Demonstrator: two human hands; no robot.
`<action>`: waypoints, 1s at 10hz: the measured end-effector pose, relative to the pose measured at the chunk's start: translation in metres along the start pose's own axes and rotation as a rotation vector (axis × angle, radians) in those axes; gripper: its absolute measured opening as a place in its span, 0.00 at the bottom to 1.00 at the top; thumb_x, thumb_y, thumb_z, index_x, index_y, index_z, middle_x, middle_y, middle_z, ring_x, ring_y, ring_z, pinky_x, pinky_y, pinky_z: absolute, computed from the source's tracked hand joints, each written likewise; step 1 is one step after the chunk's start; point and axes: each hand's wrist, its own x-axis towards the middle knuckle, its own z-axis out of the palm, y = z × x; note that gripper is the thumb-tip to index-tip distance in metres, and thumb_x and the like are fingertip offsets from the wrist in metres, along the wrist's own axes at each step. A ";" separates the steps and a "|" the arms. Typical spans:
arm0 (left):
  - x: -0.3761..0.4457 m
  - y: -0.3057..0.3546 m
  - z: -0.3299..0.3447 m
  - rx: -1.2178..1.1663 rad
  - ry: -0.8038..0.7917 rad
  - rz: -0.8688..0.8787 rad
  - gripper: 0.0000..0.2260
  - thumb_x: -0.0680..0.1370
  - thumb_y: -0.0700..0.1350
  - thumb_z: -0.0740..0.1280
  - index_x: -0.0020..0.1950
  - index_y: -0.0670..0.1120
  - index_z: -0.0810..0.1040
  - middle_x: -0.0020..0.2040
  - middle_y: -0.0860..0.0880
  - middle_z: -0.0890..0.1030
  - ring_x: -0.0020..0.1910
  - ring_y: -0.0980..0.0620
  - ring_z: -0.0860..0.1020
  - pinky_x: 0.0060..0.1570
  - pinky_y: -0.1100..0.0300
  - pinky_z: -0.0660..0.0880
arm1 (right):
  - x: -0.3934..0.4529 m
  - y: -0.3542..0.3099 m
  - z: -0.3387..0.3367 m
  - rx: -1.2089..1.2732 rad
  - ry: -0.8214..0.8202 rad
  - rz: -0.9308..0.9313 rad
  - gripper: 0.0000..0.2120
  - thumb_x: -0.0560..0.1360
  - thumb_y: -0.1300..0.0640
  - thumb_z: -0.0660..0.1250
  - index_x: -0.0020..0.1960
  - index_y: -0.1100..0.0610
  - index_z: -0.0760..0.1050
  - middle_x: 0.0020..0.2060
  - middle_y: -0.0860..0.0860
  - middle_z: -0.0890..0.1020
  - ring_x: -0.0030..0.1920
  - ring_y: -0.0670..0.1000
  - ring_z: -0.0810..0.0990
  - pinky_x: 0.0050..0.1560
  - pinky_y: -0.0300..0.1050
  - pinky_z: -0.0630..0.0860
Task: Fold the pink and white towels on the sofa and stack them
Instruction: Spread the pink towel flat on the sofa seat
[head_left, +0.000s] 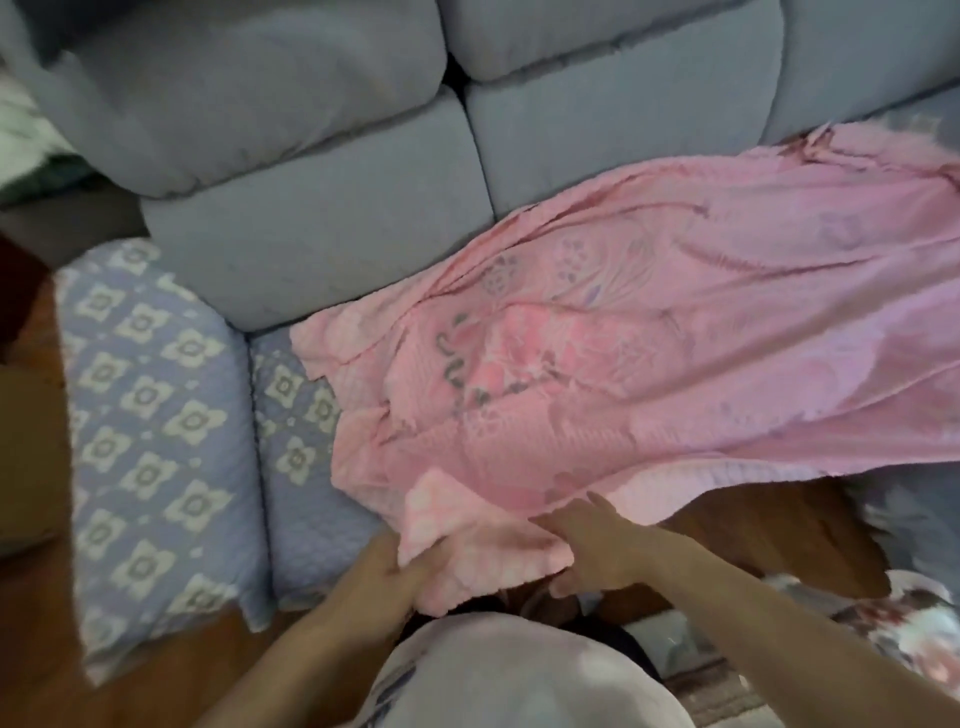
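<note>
A large pink towel (649, 338) with a faint grey pattern lies spread across the sofa seat, running from the near edge up to the far right. Its near corner hangs off the seat front. My left hand (384, 571) grips that bunched corner from the left. My right hand (597, 551) holds the same corner from the right, fingers partly under the cloth. No white towel can be told apart in this blurred view.
The blue-grey sofa back cushions (311, 156) rise behind the towel. A blue quilted cover with white flowers (156, 415) drapes the seat and armrest at left. Brown wooden floor (31, 426) shows at far left. Flowered fabric (904, 623) lies at lower right.
</note>
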 end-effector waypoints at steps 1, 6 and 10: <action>-0.010 -0.007 -0.012 -0.057 0.047 -0.048 0.17 0.76 0.61 0.64 0.50 0.51 0.84 0.48 0.57 0.87 0.47 0.62 0.83 0.49 0.65 0.77 | 0.007 0.038 0.006 -0.193 -0.129 0.137 0.19 0.77 0.53 0.64 0.68 0.48 0.72 0.68 0.48 0.75 0.74 0.51 0.66 0.77 0.62 0.49; 0.155 -0.034 -0.177 0.170 0.789 -0.431 0.16 0.80 0.47 0.61 0.64 0.42 0.78 0.62 0.37 0.79 0.59 0.36 0.78 0.60 0.47 0.76 | 0.086 0.018 -0.170 0.059 0.847 0.428 0.29 0.77 0.59 0.64 0.77 0.55 0.63 0.65 0.61 0.71 0.63 0.64 0.70 0.63 0.57 0.70; 0.249 0.110 0.053 0.504 -0.072 -0.295 0.10 0.80 0.41 0.61 0.57 0.38 0.79 0.44 0.45 0.76 0.41 0.47 0.74 0.37 0.60 0.67 | -0.112 0.253 -0.057 0.360 0.217 0.873 0.04 0.78 0.52 0.65 0.44 0.49 0.73 0.51 0.53 0.82 0.51 0.52 0.80 0.54 0.43 0.77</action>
